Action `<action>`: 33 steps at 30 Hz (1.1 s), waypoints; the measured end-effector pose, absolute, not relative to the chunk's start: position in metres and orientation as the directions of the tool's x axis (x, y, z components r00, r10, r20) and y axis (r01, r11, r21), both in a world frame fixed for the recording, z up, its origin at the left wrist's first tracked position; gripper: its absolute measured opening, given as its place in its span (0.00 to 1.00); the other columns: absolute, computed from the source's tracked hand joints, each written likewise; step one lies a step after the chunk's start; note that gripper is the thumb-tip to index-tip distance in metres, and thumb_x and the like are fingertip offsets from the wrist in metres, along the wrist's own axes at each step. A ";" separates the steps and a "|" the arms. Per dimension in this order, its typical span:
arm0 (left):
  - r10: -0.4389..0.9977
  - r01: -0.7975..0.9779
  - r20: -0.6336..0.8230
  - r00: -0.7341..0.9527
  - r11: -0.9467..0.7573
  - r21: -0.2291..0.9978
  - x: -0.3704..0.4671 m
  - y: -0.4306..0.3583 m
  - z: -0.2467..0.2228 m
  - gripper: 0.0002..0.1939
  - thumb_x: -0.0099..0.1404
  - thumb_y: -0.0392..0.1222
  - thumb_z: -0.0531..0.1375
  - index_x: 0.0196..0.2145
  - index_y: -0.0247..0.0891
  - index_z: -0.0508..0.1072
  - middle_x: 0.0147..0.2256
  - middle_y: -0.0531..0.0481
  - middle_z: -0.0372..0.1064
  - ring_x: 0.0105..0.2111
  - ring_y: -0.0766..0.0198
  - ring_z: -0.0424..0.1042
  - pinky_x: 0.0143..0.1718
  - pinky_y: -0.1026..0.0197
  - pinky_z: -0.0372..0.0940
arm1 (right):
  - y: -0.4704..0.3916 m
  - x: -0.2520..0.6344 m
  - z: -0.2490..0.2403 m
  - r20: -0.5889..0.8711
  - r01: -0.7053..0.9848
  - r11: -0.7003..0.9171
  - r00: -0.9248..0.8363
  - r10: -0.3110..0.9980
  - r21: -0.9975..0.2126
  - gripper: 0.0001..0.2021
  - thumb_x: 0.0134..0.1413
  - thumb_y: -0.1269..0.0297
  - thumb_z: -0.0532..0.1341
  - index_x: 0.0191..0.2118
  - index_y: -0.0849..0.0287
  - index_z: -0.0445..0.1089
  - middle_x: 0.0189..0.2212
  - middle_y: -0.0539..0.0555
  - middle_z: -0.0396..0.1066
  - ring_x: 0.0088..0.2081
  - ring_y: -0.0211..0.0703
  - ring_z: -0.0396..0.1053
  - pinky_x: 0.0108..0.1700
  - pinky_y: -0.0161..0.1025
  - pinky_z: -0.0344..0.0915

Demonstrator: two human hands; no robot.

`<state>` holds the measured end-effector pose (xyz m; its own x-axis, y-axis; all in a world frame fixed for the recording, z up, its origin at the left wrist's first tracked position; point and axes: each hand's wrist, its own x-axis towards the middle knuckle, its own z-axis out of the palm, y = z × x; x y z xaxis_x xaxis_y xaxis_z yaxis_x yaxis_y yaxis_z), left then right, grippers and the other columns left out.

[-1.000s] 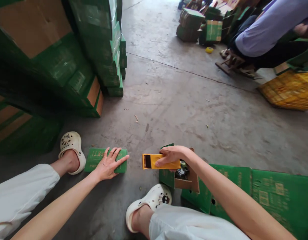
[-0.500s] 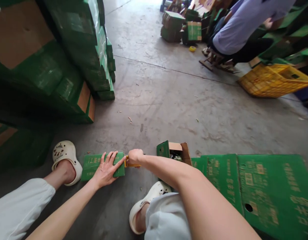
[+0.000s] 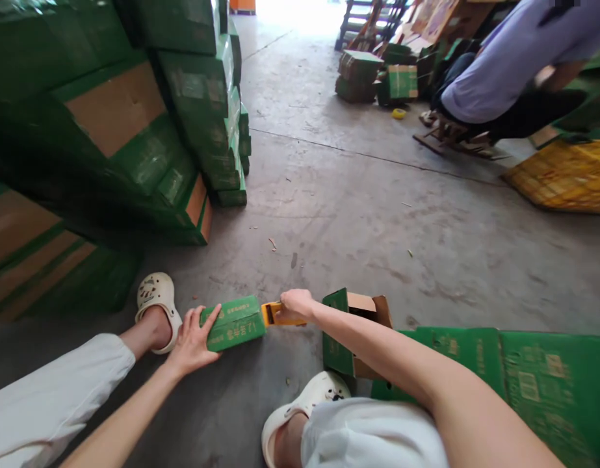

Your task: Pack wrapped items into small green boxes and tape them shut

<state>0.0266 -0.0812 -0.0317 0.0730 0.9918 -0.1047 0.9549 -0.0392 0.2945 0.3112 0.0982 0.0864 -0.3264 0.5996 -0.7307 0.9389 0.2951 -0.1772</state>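
A small closed green cardboard box [image 3: 236,320] with pale printing lies on the floor between my feet. My left hand [image 3: 195,338] grips its left end, fingers over the top and thumb along the near side. In my right hand [image 3: 296,305] is a yellow tape dispenser [image 3: 271,314], its front end against the right end of the box. My fingers hide part of the dispenser. Just right of it stands an open green box [image 3: 337,328] with its flaps up, partly covered by my right forearm.
Flattened green cartons [image 3: 548,383] lie at the right. Tall stacks of green boxes [image 3: 197,110] rise on the left. A person in a lilac shirt [image 3: 514,71] sits on a low stool beside a yellow crate [image 3: 567,172]. A yellow tape roll [image 3: 398,114] lies on the floor.
My left hand has slid from the top of the box to its left end. The box now sits turned with a printed side showing, and the view has shifted left.
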 end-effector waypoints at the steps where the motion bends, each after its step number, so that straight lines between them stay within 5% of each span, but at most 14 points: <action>1: 0.993 0.955 -0.109 -0.042 0.071 0.287 0.050 -0.088 -0.033 0.58 0.52 0.49 0.72 0.75 0.52 0.51 0.66 0.35 0.52 0.66 0.33 0.52 0.60 0.34 0.61 | 0.102 0.316 0.094 -0.709 0.941 0.309 -0.311 0.633 -0.137 0.14 0.53 0.55 0.70 0.36 0.63 0.80 0.38 0.69 0.82 0.45 0.65 0.81 0.42 0.45 0.73; 4: 0.921 0.862 -0.118 -0.371 0.388 0.325 0.123 -0.102 -0.040 0.57 0.56 0.54 0.70 0.76 0.49 0.47 0.66 0.29 0.50 0.65 0.26 0.52 0.52 0.27 0.63 | 0.121 0.336 0.118 -0.659 0.940 0.329 -0.307 0.686 -0.095 0.21 0.61 0.46 0.63 0.39 0.63 0.80 0.37 0.67 0.82 0.42 0.58 0.81 0.39 0.40 0.71; 7: 0.849 0.712 -0.174 -0.498 0.515 0.477 0.165 -0.102 -0.041 0.55 0.62 0.61 0.65 0.77 0.47 0.42 0.68 0.25 0.49 0.64 0.24 0.55 0.48 0.24 0.63 | 0.127 0.353 0.133 -0.703 0.898 0.276 -0.439 0.559 -0.342 0.29 0.62 0.35 0.59 0.36 0.60 0.78 0.27 0.58 0.80 0.32 0.47 0.79 0.30 0.33 0.65; 9: 0.820 0.578 -0.200 -0.536 0.530 0.620 0.165 -0.096 -0.034 0.48 0.66 0.65 0.61 0.75 0.47 0.48 0.69 0.27 0.50 0.65 0.27 0.56 0.52 0.25 0.62 | 0.117 0.357 0.134 -0.694 0.816 0.185 -0.566 0.445 -0.547 0.32 0.60 0.31 0.58 0.38 0.59 0.77 0.27 0.54 0.79 0.29 0.42 0.76 0.27 0.31 0.62; 12: 0.781 0.163 -0.395 -0.485 0.524 0.836 0.140 -0.081 -0.015 0.34 0.70 0.66 0.56 0.64 0.42 0.68 0.65 0.33 0.62 0.64 0.39 0.64 0.58 0.38 0.65 | 0.096 0.358 0.127 -0.621 0.723 0.169 -0.670 0.408 -0.669 0.32 0.56 0.29 0.61 0.39 0.59 0.75 0.29 0.51 0.77 0.29 0.40 0.72 0.26 0.30 0.58; 15: 0.703 -0.421 -0.705 -0.090 0.615 0.666 0.120 -0.067 0.005 0.30 0.67 0.68 0.61 0.48 0.37 0.78 0.49 0.36 0.76 0.50 0.51 0.77 0.48 0.53 0.72 | 0.082 0.358 0.121 -0.611 0.686 0.101 -0.697 0.376 -0.720 0.32 0.55 0.29 0.62 0.39 0.59 0.73 0.29 0.49 0.75 0.28 0.39 0.70 0.25 0.30 0.58; 18: 0.656 -0.673 -0.739 0.154 0.617 0.408 0.120 -0.058 0.014 0.21 0.59 0.55 0.74 0.39 0.36 0.79 0.37 0.44 0.78 0.36 0.61 0.78 0.38 0.62 0.71 | 0.078 0.361 0.121 -0.647 0.667 -0.048 -0.700 0.302 -0.744 0.33 0.53 0.29 0.63 0.41 0.59 0.72 0.30 0.49 0.74 0.26 0.38 0.69 0.26 0.31 0.62; 21: 0.675 -0.705 -0.726 0.133 0.579 0.409 0.130 -0.054 0.010 0.20 0.49 0.44 0.79 0.36 0.37 0.80 0.31 0.51 0.77 0.30 0.66 0.74 0.33 0.66 0.68 | 0.073 0.361 0.120 -0.686 0.683 -0.122 -0.676 0.267 -0.720 0.35 0.49 0.27 0.63 0.42 0.59 0.70 0.30 0.49 0.74 0.26 0.39 0.71 0.27 0.32 0.64; 27: 0.764 -0.364 -0.590 -0.261 0.488 0.793 0.120 -0.035 -0.011 0.28 0.43 0.62 0.77 0.29 0.34 0.81 0.24 0.51 0.73 0.21 0.70 0.65 0.25 0.66 0.59 | 0.064 0.364 0.116 -0.730 0.716 -0.179 -0.612 0.304 -0.675 0.33 0.54 0.27 0.60 0.42 0.57 0.68 0.30 0.50 0.75 0.28 0.42 0.73 0.27 0.32 0.64; 33: 0.750 -0.180 -0.465 -0.471 0.434 0.883 0.050 -0.024 -0.025 0.29 0.41 0.65 0.75 0.27 0.34 0.81 0.23 0.52 0.71 0.22 0.70 0.60 0.25 0.65 0.53 | 0.060 0.408 0.111 -0.769 0.849 0.026 -0.490 0.411 -0.528 0.33 0.53 0.28 0.61 0.37 0.59 0.71 0.32 0.52 0.73 0.32 0.43 0.69 0.28 0.34 0.57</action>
<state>0.0502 -0.0236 -0.0249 -0.4712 0.7498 -0.4645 -0.1801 0.4338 0.8828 0.4080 0.0603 0.1111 -0.4901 0.4113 -0.7686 0.8490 0.0256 -0.5277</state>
